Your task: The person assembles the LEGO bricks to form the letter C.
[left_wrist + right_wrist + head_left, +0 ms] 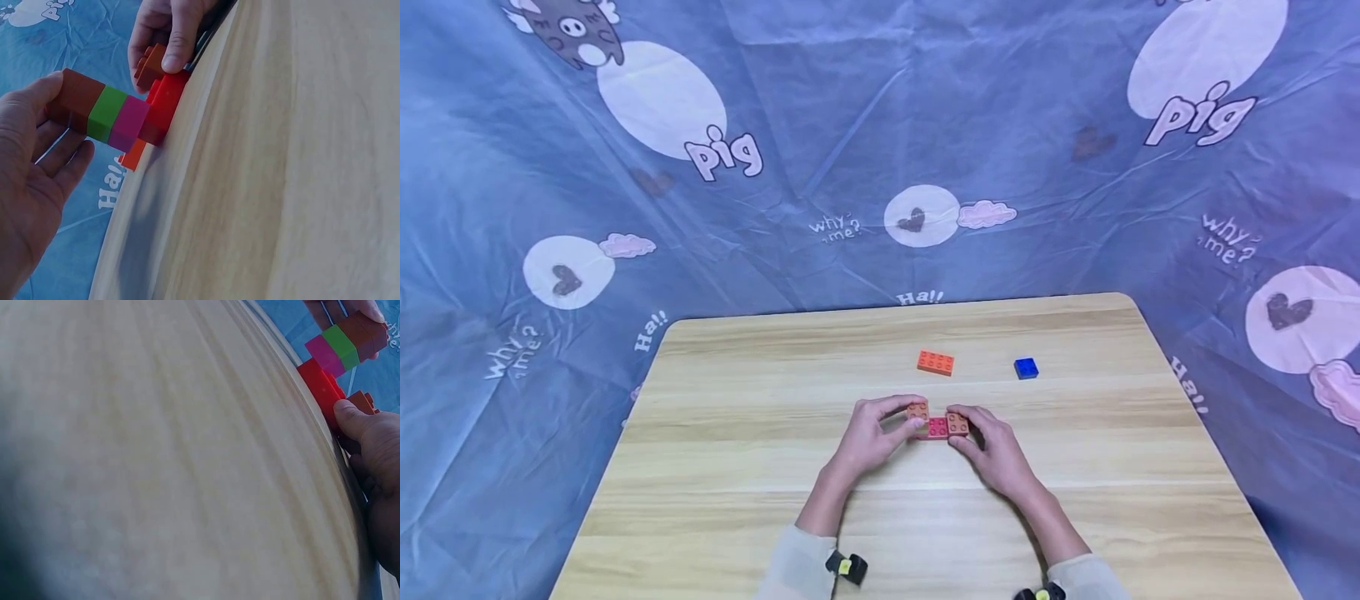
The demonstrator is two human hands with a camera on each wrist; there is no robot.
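A red toy building brick [937, 427] lies on the table. On its left end stands a column made of a pink brick [129, 123], a green brick [107, 112] and brown bricks [365, 334] on top. My left hand [867, 433] pinches the column's brown top between thumb and fingers. A smaller brown brick [957, 423] sits on the red brick's right end, studs up. Thumb and fingers of my right hand [996, 450] grip it from the right side, with the thumb low against the red brick in the right wrist view.
Behind the hands, an orange brick [936, 362] lies flat on the wooden table [737, 467]. Farther right is a small blue brick [1026, 368]. A blue printed cloth [820, 125] hangs around the table's back and sides.
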